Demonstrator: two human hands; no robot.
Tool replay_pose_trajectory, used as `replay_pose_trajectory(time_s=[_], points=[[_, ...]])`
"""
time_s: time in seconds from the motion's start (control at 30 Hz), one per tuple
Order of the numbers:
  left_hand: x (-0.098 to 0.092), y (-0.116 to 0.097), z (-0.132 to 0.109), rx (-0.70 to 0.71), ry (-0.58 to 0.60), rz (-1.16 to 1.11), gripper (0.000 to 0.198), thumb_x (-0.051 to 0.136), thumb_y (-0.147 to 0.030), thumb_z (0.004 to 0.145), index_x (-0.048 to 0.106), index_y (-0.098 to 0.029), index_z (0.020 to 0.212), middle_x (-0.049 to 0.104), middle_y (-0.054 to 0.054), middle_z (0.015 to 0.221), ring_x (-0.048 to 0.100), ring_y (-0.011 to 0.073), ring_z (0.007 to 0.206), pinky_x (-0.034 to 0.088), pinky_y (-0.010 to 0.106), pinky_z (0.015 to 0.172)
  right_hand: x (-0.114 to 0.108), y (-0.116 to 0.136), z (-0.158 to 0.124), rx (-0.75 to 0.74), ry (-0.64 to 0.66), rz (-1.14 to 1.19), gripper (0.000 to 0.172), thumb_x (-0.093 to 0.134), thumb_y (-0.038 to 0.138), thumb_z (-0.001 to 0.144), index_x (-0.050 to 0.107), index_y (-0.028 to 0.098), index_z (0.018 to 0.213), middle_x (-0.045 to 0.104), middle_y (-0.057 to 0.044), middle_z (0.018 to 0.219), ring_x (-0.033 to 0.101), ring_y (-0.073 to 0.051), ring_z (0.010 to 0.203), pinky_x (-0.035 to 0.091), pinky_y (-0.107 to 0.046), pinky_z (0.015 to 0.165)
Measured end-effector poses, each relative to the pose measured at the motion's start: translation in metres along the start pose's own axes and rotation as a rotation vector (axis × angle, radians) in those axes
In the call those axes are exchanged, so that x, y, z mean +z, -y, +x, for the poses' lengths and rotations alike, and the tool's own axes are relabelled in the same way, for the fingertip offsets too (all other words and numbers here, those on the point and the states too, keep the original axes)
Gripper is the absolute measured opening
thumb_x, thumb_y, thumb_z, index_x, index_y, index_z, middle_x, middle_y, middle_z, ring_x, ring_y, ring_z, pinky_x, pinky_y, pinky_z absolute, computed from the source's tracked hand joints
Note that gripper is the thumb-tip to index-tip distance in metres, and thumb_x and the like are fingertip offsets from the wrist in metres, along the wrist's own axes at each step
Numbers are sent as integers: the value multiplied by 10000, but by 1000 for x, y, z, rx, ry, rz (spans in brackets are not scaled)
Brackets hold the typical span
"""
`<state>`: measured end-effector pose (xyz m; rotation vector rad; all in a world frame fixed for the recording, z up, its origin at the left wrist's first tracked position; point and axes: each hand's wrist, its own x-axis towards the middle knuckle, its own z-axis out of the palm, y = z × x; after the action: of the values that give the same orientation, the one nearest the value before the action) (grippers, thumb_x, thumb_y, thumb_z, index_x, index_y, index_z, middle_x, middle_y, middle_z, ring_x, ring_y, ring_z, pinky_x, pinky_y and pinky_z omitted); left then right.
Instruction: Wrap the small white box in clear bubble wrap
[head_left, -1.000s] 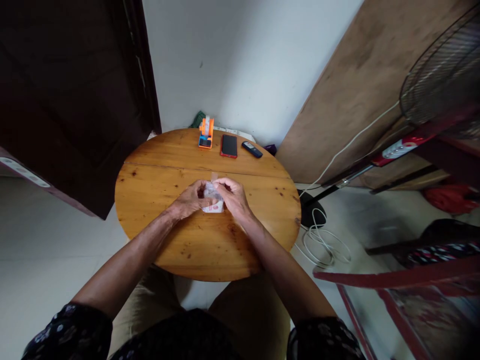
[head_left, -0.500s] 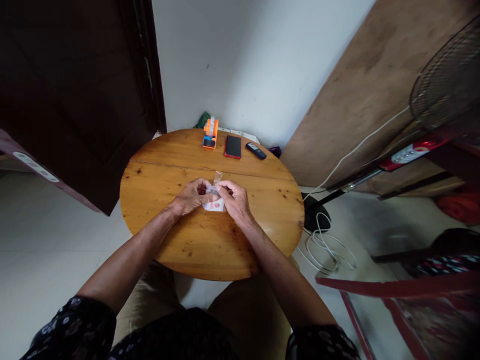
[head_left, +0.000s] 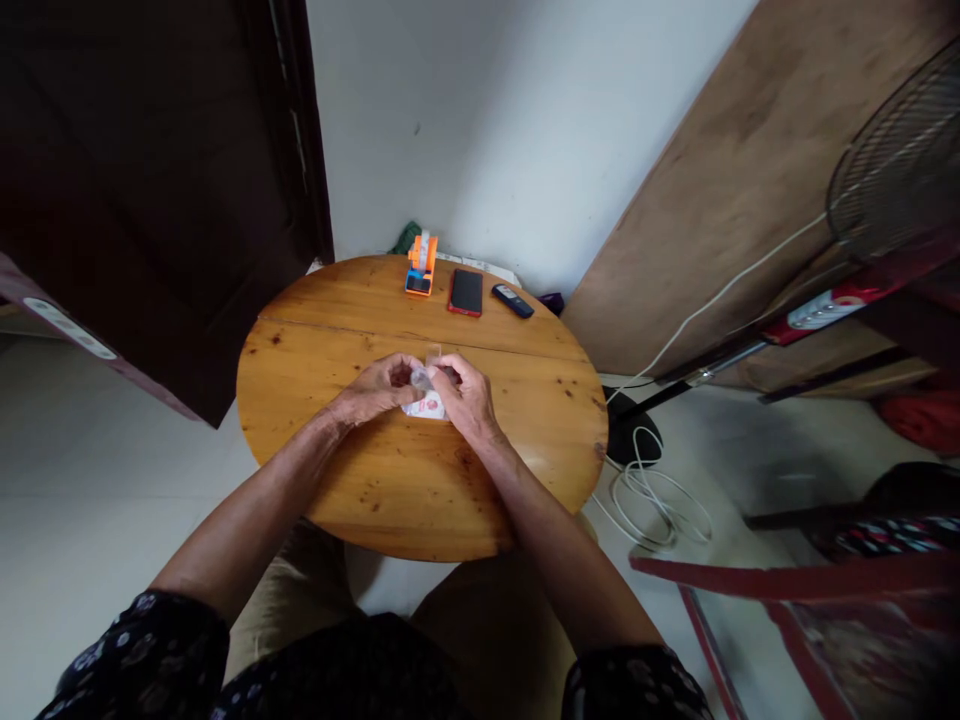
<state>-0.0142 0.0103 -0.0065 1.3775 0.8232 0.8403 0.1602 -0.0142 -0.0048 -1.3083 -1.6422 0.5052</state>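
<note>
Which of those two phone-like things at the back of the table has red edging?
The larger device, beside the orange tape dispenser; the smaller dark handset shows no red.

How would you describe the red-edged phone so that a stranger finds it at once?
Find the rounded wooden table, then its far edge, near the wall. There the phone lies between the orange tape dispenser, left, and the dark handset, right. Only it has a broad black face edged in red.

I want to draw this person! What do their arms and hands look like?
The sleeves are black with little pale flower-like shapes. Past them, the forearms are bare. The hands wear no gloves, and no watch shows on the wrists.
</note>
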Motion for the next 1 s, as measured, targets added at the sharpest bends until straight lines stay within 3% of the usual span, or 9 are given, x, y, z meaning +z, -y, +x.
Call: replay_pose_trajectory(time_s=[0.17,0.6,0.73,0.87,1.0], points=[[1,1,2,12,13,-29,426,783,-237,639,561,-179,998,673,24,961,642,150,882,524,333,832,-3,5,2,-65,-38,-43,200,547,376,896,671,250,802,701,-20,817,627,-192,785,484,-313,754],[-4,2,4,-57,-8,-75,415,797,-256,654,637,-153,1023,712,54,999,651,155,865,526,316,814,-13,12,-1,1,-17,100,204,537,381,908,640,227,823,641,4,745,599,-152,704,458,-271,658],[-3,2,4,-51,4,-63,442,808,-278,652,638,-145,1038,707,58,994,648,157,861,522,306,792,-14,7,1,64,-20,188,202,604,374,846,651,231,980,703,-22,898,650,-163,770,521,-290,697],[-1,0,3,-51,-7,-44,401,793,-271,653,628,-161,1001,692,38,952,632,142,826,514,294,770,-16,0,3,127,81,251,345,655,301,776,651,242,1116,732,-58,1064,689,-195,912,560,-355,822],[1,-4,1,-53,-18,-48,393,793,-267,647,616,-161,982,683,30,937,624,133,805,505,286,756,-19,-1,3,114,180,246,332,665,272,757,675,248,1088,734,-45,1083,684,-202,958,560,-366,864]])
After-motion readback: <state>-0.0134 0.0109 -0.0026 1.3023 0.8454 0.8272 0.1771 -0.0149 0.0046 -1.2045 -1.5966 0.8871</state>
